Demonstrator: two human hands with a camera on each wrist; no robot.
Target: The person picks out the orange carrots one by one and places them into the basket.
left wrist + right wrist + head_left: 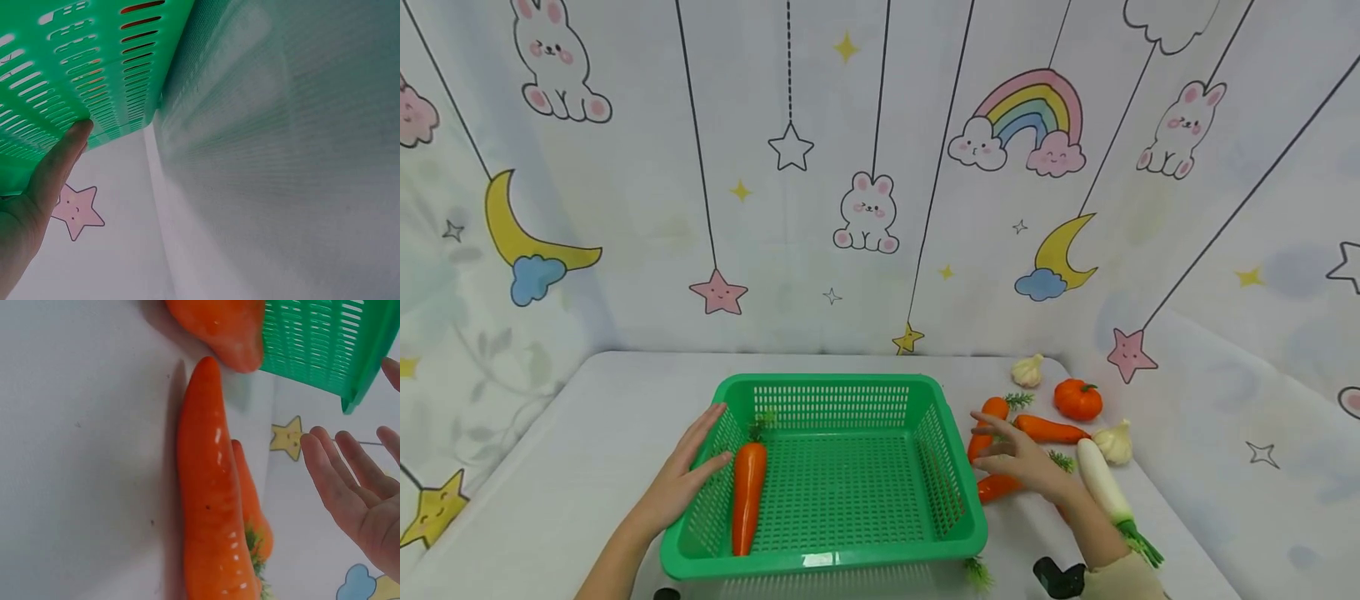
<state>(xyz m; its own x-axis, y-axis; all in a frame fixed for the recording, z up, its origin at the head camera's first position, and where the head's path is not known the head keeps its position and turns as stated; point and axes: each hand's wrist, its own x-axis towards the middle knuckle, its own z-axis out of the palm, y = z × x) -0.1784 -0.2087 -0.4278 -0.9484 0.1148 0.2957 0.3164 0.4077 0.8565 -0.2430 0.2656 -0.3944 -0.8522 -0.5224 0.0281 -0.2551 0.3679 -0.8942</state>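
Note:
A green plastic basket (850,475) with slotted walls stands in the middle of the table. My left hand (681,471) lies along its left side, fingers straight; in the left wrist view a fingertip touches the outer wall. Inside, along that side, lies an orange carrot (747,496) with a green top. To the right of the basket my right hand (1018,462) hovers with spread fingers, holding nothing. Beneath and around it lie several more carrots, partly hidden by the hand in the head view. One long carrot (212,487) crosses the middle of the right wrist view.
A small pumpkin (1078,400), a garlic bulb (1027,371), another garlic bulb (1115,442) and a white radish (1105,483) with green leaves lie at the right. Patterned cloth (805,250) rises behind the table. A black object (1060,577) sits near the right sleeve.

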